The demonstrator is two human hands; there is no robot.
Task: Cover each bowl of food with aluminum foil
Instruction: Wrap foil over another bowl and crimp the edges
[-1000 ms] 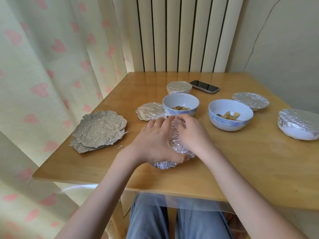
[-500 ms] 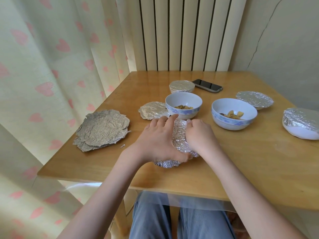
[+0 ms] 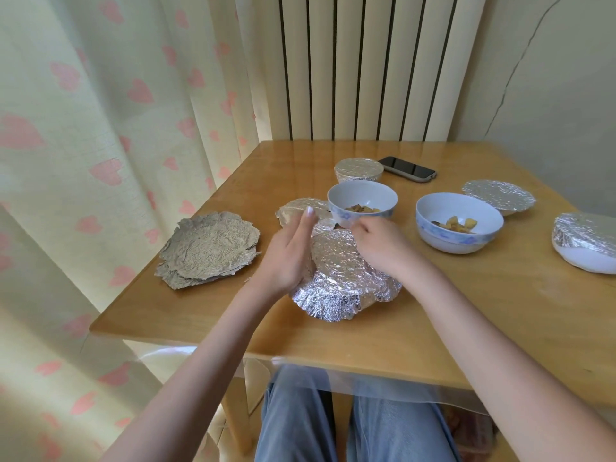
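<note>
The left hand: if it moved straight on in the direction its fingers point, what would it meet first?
Probably the flat foil piece just beyond the left hand, beside the uncovered bowl; depth is unclear, so it might pass above it.

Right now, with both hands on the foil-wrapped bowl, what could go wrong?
1. The open bowl of food sits just behind the right hand; a knock could tip it.
2. The foil flares loose along the wrapped bowl's near edge, so the cover may not seal.
3. The left hand lies flat and grips nothing; the bowl might slide.

We cannot see the bowl under the foil point(image 3: 343, 265), and our right hand point(image 3: 383, 248) hides its far side. The picture's right edge cuts off the white bowl point(image 3: 586, 251). Our left hand point(image 3: 293, 251) looks blurry.
</note>
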